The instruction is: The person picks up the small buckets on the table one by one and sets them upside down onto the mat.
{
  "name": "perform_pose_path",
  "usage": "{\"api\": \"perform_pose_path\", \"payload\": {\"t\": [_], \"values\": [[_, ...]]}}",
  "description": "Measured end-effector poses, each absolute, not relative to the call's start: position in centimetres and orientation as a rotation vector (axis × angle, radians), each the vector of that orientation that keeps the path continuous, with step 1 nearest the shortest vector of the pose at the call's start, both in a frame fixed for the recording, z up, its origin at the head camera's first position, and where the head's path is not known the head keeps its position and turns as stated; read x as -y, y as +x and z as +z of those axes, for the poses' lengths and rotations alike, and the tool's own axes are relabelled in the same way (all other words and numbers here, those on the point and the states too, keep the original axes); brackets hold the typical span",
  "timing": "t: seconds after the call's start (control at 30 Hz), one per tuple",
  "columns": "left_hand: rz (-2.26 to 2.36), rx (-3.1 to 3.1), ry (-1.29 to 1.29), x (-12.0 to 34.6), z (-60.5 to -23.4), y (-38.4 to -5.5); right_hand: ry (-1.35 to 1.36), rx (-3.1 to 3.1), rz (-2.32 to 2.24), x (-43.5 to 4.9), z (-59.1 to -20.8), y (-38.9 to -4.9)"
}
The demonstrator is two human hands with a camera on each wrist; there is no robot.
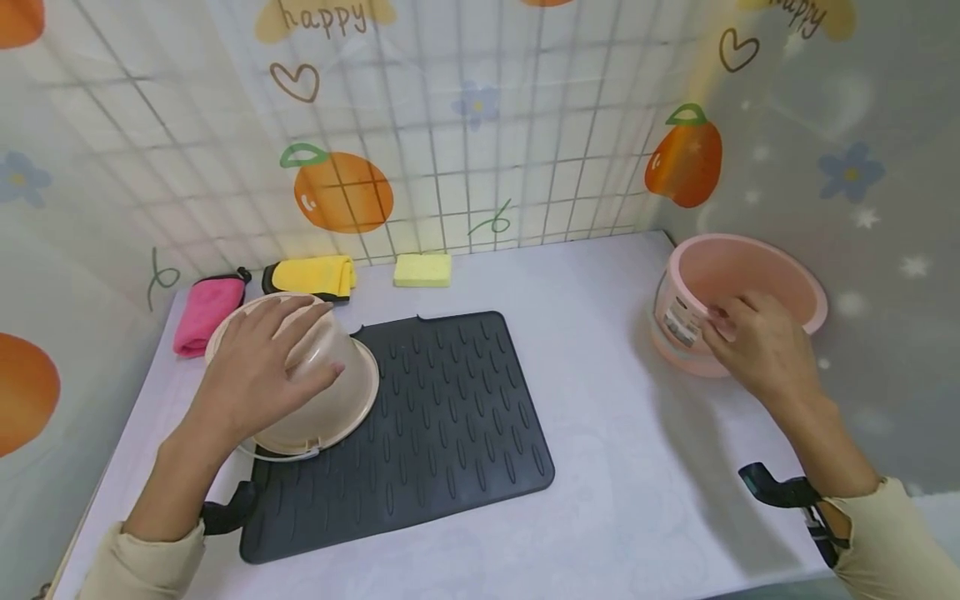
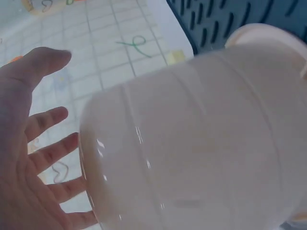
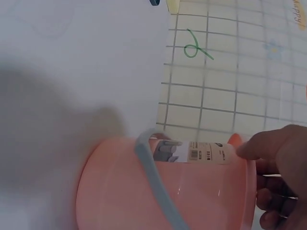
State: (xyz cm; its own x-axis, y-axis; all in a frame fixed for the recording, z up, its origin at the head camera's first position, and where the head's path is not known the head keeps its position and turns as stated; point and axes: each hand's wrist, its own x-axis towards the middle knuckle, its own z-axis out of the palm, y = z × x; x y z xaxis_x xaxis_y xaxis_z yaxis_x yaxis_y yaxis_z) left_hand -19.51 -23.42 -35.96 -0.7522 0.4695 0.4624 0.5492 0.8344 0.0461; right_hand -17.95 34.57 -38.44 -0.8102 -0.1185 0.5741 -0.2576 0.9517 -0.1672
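On the left, a cream bucket [image 1: 341,408] stands upside down, its rim over part of the dark ribbed mat [image 1: 465,417]. My left hand [image 1: 251,367] lies over its raised base with fingers spread; in the left wrist view the fingertips [image 2: 72,141] meet the base's edge. At the right stands a pink bucket [image 3: 206,191] with its mouth up and a printed label on its side. My right hand [image 1: 772,350] grips its near rim, thumb [image 3: 259,143] outside and fingers inside. A grey handle [image 3: 160,187] hangs down the pink bucket's wall.
Along the back of the table lie a folded pink cloth [image 1: 212,312], a folded yellow cloth [image 1: 315,275] and a pale yellow sponge [image 1: 422,271]. A printed curtain [image 1: 525,108] hangs over a wire grid behind them and continues down the right side, close to the pink bucket.
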Motion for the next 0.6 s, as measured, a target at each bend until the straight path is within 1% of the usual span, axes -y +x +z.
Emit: {"api": "perform_pose_path", "payload": {"t": [0.27, 0.6], "values": [[-0.436, 2.595, -0.744, 20.7, -36.4, -18.6, 0.263, 2.534, 0.322, -34.7, -38.2, -18.0], [-0.501, 2.671, -0.739, 18.8, -37.2, -18.7, 0.267, 2.517, 0.272, -35.0, -38.3, -18.1]]}}
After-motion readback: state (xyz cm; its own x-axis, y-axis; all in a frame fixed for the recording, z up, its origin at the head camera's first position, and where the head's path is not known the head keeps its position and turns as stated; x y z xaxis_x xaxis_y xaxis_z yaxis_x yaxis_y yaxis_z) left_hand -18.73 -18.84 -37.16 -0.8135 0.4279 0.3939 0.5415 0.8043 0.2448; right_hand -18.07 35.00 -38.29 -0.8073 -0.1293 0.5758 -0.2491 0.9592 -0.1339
